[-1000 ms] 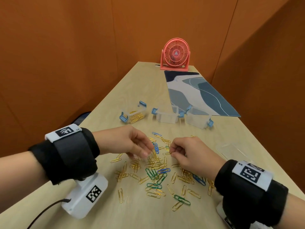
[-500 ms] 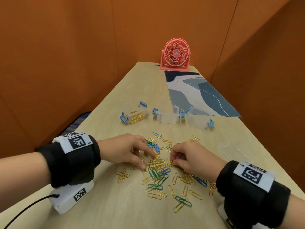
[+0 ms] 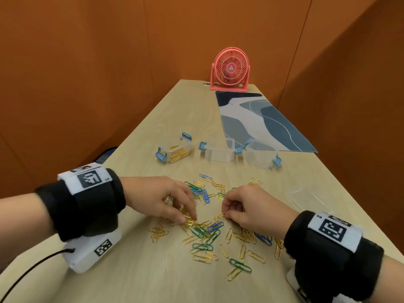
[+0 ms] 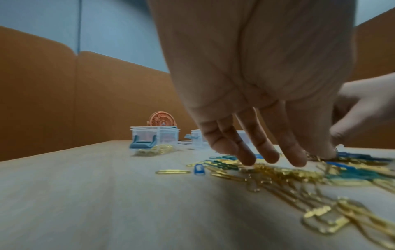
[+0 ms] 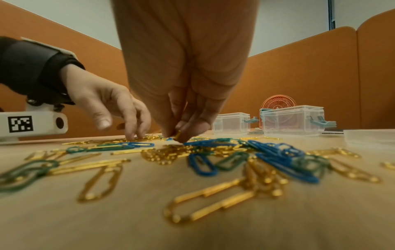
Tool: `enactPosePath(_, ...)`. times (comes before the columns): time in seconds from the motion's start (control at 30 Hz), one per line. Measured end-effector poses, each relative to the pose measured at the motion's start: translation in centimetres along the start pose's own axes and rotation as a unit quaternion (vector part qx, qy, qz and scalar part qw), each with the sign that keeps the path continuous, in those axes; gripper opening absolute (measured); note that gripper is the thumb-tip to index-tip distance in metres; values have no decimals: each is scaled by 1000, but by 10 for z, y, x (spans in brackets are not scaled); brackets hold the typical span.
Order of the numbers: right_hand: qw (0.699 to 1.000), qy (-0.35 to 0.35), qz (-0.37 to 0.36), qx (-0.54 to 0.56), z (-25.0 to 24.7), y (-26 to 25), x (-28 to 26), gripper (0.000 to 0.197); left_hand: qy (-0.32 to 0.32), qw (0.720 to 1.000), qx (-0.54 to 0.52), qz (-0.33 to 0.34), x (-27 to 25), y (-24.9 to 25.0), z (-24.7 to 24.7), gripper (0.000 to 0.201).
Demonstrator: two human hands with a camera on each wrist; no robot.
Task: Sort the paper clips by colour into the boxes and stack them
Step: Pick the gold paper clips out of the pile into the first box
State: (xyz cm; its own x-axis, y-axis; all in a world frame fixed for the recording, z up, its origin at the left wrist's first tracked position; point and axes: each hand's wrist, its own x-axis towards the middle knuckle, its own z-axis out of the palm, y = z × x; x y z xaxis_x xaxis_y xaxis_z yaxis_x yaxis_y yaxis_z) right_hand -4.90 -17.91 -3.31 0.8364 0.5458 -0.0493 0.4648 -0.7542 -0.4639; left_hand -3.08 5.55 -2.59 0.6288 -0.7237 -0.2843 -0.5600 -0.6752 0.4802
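Gold, green and blue paper clips (image 3: 207,235) lie scattered on the wooden table (image 3: 135,276). My left hand (image 3: 188,216) reaches down into the pile, its fingertips (image 4: 267,157) pressing on gold clips, the thumb apart in the right wrist view (image 5: 119,128). My right hand (image 3: 226,212) pinches one gold clip (image 3: 219,215) between thumb and fingers (image 5: 178,135), just above the pile. Beyond the clips stand three clear boxes with blue latches: the left box (image 3: 175,153) holds gold clips, the middle box (image 3: 218,153) and the right box (image 3: 260,156) look empty.
A clear lid (image 3: 306,197) lies right of the pile. A blue-patterned mat (image 3: 258,121) and a pink desk fan (image 3: 229,68) sit at the far end. Orange partition walls close in both sides; the table's left edge runs close to my left wrist.
Both hands have moved a little toward me over the pile. The left hand has dropped lower, its fingers dragging over gold clips. The right hand now pinches a gold clip.
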Motion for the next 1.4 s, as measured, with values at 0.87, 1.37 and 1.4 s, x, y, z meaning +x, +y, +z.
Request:
enactPosePath(0.87, 996, 53, -26, 61, -2, -6, -5, 8, 130, 988, -18, -87, -10, 9, 15, 7)
enactPosePath(1.37, 955, 180, -99, 213, -2, -7, -5, 9, 146, 701, -669, -201, 39, 53, 6, 20)
enactPosePath(1.4, 953, 185, -105, 218, -2, -6, -4, 9, 144, 691, -678, -203, 41, 55, 8, 18)
